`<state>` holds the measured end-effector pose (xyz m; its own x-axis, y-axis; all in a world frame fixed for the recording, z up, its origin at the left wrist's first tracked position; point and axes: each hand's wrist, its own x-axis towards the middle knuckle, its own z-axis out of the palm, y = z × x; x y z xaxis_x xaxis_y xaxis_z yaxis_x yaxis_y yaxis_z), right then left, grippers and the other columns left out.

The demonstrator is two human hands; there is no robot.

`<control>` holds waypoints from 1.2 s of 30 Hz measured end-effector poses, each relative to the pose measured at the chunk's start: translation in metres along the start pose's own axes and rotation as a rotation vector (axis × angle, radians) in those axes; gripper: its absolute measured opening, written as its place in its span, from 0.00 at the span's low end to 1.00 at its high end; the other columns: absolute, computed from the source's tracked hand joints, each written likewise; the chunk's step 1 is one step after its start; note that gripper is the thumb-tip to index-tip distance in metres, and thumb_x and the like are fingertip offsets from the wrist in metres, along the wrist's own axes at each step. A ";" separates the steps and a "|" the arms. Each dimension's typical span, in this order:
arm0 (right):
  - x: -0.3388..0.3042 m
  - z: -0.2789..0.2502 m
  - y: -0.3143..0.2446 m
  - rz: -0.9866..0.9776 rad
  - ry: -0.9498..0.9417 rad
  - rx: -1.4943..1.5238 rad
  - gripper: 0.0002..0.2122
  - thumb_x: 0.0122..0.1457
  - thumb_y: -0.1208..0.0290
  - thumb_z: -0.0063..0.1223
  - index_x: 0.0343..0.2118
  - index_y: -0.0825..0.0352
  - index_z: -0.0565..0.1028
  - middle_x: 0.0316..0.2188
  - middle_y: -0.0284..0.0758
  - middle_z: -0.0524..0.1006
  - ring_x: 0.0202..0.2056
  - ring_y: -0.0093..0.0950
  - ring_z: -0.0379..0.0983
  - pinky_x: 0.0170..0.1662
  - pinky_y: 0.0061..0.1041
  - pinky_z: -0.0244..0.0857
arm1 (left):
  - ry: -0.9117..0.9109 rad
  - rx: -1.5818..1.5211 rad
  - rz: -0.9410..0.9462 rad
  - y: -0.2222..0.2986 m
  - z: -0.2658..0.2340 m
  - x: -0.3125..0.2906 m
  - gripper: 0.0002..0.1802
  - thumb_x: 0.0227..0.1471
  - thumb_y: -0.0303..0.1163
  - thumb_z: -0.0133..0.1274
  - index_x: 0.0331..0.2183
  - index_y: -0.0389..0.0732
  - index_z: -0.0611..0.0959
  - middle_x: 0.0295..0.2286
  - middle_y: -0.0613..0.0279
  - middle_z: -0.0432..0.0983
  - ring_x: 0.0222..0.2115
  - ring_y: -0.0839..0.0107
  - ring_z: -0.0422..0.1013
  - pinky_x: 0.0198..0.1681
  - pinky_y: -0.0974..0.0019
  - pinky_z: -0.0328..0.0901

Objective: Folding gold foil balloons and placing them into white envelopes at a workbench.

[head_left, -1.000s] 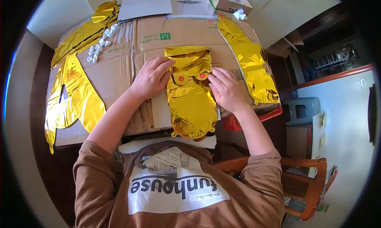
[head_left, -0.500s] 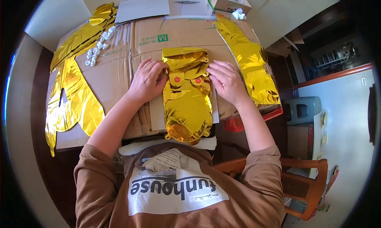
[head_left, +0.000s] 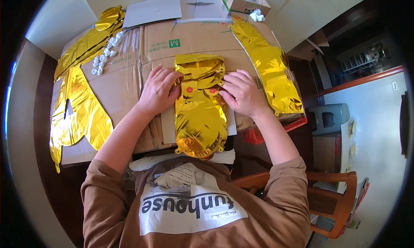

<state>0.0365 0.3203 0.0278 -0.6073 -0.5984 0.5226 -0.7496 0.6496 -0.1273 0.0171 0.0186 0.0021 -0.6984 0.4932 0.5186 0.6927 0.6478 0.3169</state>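
Observation:
A shiny gold foil balloon [head_left: 201, 120] lies flat in front of me, its far part folded over in creased layers. Two red round stickers [head_left: 189, 90] show on tabs just below the fold. My left hand [head_left: 160, 87] is closed at the left edge of the folded part, with fingertips and thumb on the foil. On the opposite edge, my right hand [head_left: 242, 92] has its fingers curled at the fold and its thumb beside the right sticker. White sheet material [head_left: 169, 129] shows from under the balloon.
Cardboard [head_left: 125, 86] covers the table. More gold foil pieces lie at the left [head_left: 82, 105], far left [head_left: 92, 41] and right [head_left: 269, 71]. White crumpled bits [head_left: 103, 56], white sheets [head_left: 153, 13] and an open box [head_left: 246, 1] sit farther back. A wooden chair [head_left: 340, 177] stands right.
My right hand has shifted slightly toward me, its thumb closer in on the balloon's edge by the sticker. My left hand stays at the left edge. The view has shifted a little.

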 end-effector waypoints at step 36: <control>0.130 -0.003 0.085 0.534 -0.839 0.622 0.12 0.52 0.69 0.68 0.35 0.68 0.79 0.31 0.30 0.80 0.34 0.20 0.74 0.39 0.22 0.67 | 0.171 -0.890 -0.565 -0.027 -0.003 0.052 0.32 0.50 0.33 0.64 0.55 0.33 0.73 0.51 0.44 0.72 0.49 0.63 0.72 0.49 0.62 0.70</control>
<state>-0.1055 0.2989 0.0877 -0.6931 -0.5917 -0.4118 -0.2052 0.7095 -0.6741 -0.0375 0.0258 0.0228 -0.9727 0.1217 0.1978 0.2067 0.0658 0.9762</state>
